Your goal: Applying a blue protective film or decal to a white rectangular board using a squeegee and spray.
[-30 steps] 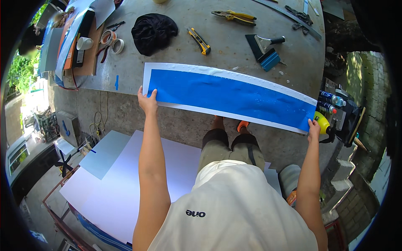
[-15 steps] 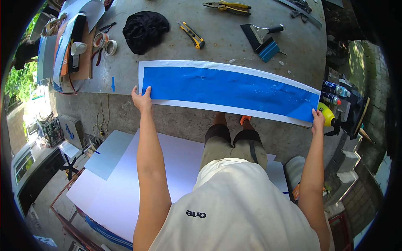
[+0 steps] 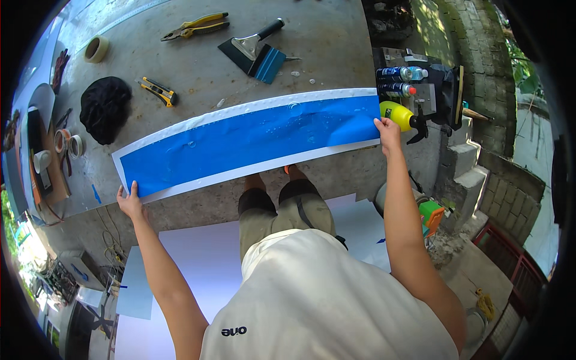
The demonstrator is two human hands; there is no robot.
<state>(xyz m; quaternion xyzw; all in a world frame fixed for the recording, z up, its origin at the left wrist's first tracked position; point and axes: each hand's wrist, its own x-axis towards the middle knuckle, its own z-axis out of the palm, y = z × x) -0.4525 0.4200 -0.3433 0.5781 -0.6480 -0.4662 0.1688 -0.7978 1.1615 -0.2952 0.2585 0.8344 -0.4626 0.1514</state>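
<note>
- Strip (image 3: 258, 133): long, smooth blue, white-bordered, bubbled; right end now higher in view, formerly lower.
- Left hand (image 3: 129, 201): pinching strip's left end.
- Right hand (image 3: 389, 133): pinching its right end.

I'm standing in what looks like an open-air workshop, with daylight and green foliage (image 3: 528, 75) at its edge. Hand tools lie about on the grey worktop (image 3: 327, 48): yellow-handled pliers (image 3: 195, 26), a utility knife (image 3: 158, 92), a black-bladed squeegee (image 3: 248, 48), a blue scraper (image 3: 270, 66) and a roll of tape (image 3: 102, 51). Aerosol cans (image 3: 393, 74) and a yellow spray bottle (image 3: 396, 116) crowd just past its right side. Large white sheets (image 3: 192, 255) lie near the bare concrete floor (image 3: 177, 213), and rough concrete steps (image 3: 465, 178) meet a block wall (image 3: 510, 195).
</note>
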